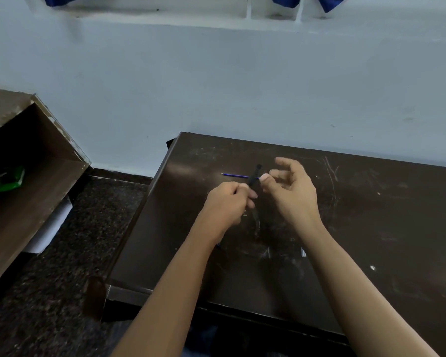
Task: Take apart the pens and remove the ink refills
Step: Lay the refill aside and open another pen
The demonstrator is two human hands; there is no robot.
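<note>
My left hand (228,202) grips a black pen barrel (254,175) that sticks up and away from my fist above the dark brown table (371,215). My right hand (292,191) pinches one end of a thin blue ink refill (236,175) between thumb and forefinger, its other fingers spread. The refill points left, level, and crosses behind the barrel. Whether the refill touches the barrel I cannot tell.
Small pale pen bits (303,252) lie on the table between my forearms, and a white speck (372,267) lies to the right. A brown shelf unit (31,155) with a green object (9,177) stands at the left. A pale wall backs the table.
</note>
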